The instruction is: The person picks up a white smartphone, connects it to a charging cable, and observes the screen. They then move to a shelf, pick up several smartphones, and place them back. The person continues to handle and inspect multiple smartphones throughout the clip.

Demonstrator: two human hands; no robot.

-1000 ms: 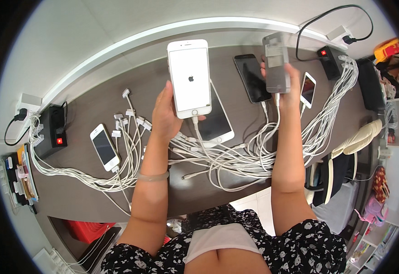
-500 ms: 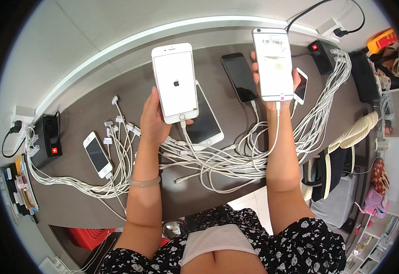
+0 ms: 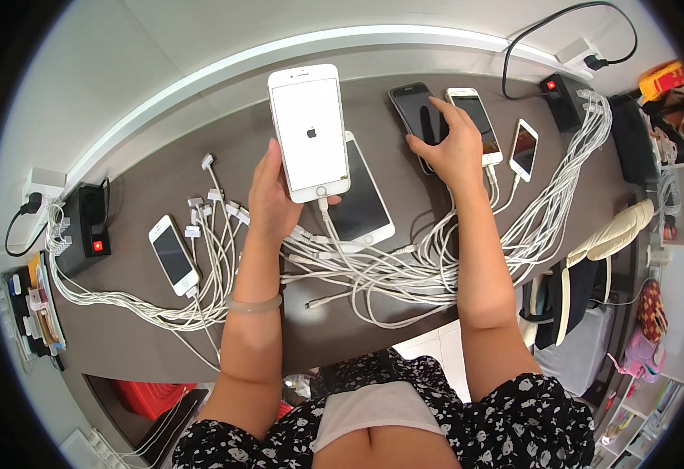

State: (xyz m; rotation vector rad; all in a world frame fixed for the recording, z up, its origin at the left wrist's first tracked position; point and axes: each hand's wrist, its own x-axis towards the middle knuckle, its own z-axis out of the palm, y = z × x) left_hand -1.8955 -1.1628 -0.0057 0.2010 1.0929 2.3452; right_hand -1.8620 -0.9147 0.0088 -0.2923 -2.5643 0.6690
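My left hand (image 3: 274,195) grips a white smartphone (image 3: 309,133), its lit screen showing a dark logo and a white cable plugged into its lower end. Partly behind that phone, a larger white-framed device (image 3: 364,199) lies on the table. Over a black smartphone (image 3: 416,109) at the far right of centre is my right hand (image 3: 455,148), thumb and fingers apart above its screen; whether they touch it I cannot tell. Just right of that hand lies a white smartphone (image 3: 473,117) with a dark screen, cable attached. A smaller white phone (image 3: 523,150) lies further right.
White charging cables (image 3: 404,273) sprawl across the brown table (image 3: 162,176). Black charging boxes with red lights stand at left (image 3: 91,223) and right (image 3: 562,102). Another white phone (image 3: 174,258) lies at left, near loose wide connectors (image 3: 215,194). A padded chair (image 3: 576,297) is at right.
The white phone from my right hand now lies face up on the table. That hand has let go and shifted left over the black phone. My left hand still holds its lit phone.
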